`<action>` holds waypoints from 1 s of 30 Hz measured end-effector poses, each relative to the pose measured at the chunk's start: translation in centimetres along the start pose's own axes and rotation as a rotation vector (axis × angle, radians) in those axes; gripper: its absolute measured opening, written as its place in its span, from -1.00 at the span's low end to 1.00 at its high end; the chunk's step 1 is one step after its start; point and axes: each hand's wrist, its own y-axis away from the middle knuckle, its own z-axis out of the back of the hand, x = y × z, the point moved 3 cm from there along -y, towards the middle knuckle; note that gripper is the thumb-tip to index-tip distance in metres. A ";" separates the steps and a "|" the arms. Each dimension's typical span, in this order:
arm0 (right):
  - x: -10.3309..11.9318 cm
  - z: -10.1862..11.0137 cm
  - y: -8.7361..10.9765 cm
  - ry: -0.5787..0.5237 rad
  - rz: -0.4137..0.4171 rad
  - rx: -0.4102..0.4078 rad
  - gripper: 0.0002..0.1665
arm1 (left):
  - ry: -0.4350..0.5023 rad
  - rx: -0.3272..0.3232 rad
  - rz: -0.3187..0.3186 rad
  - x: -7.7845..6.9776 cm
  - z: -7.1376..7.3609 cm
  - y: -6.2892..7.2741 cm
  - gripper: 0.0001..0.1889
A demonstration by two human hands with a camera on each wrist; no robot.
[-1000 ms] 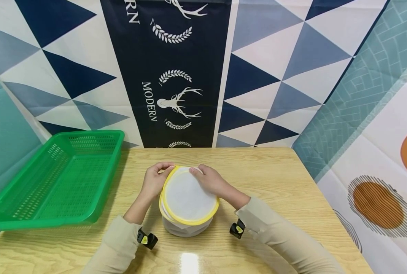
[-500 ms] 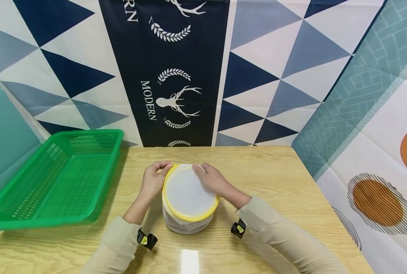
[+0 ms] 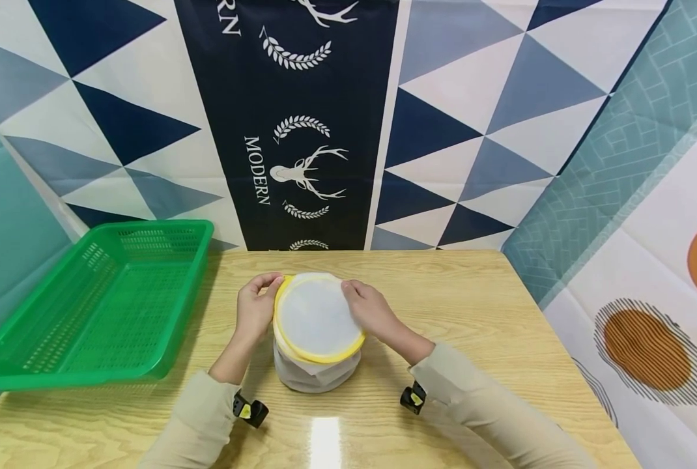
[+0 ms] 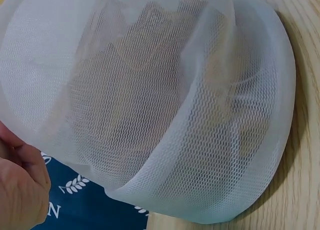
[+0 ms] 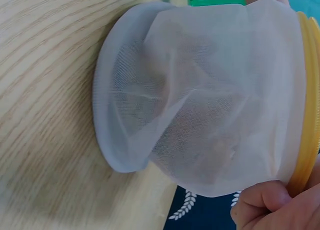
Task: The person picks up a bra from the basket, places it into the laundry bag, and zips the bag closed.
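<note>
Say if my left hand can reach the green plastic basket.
Likely yes: no object shows between your left hand and the green plastic basket, though that hand pinches the yellow edge of the white mesh bag.

Left hand (image 3: 255,311) and right hand (image 3: 373,314) in pinch grips, sleeved forearms (image 3: 199,417) aslant.

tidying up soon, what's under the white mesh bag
Wooden table shows around the base of the white mesh bag; the patch directly beneath is covered and cannot be seen.
</note>
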 end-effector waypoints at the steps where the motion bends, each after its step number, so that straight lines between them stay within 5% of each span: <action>1: 0.1 0.1 0.0 0.011 0.006 -0.005 -0.40 | -0.001 -0.007 -0.004 0.0 0.0 0.0 -0.76; 7: 0.5 0.5 0.1 0.120 0.051 -0.014 -0.43 | 0.003 -0.010 -0.028 0.0 0.0 -0.2 -0.76; 16: 0.2 1.3 -2.4 0.191 0.107 -0.039 -0.40 | 0.052 0.113 -0.018 0.1 -0.5 -0.6 -0.76; 30: 2.5 0.3 -5.7 0.104 0.336 0.306 -0.64 | 0.088 0.197 0.027 -0.3 -1.1 -0.5 -0.76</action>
